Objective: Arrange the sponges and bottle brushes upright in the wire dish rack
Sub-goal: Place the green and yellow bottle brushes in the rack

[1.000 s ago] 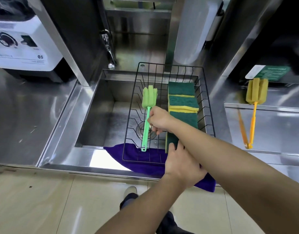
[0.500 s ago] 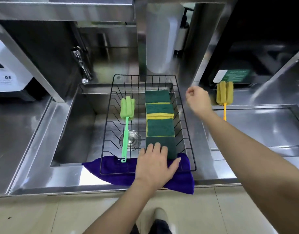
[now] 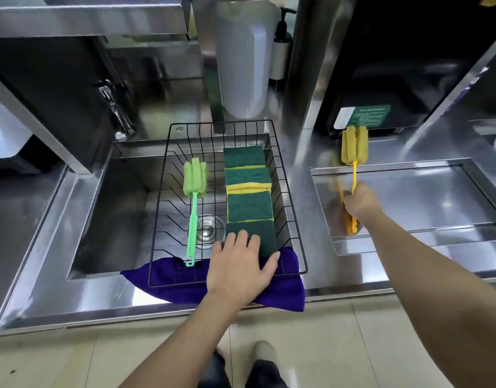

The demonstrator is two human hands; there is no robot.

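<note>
The left hand [image 3: 239, 268] lies flat, fingers spread, on the nearest sponge [image 3: 256, 236] at the wire rack [image 3: 298, 242]'s near edge. A green brush [image 3: 195, 201] lies beside the sponges. Farther right, the right hand [image 3: 358, 203], blurred, closes around the yellow brush [image 3: 354, 148] on the table [image 3: 409, 197].

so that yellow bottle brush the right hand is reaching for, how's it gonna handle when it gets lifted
The yellow bottle brush is probably light: a thin plastic handle and a foam head. The handle may flex slightly, since it is slender where the right hand meets it. Held low, it will likely feel head-heavy and sway, because the bulky foam sits at the far end.
</note>
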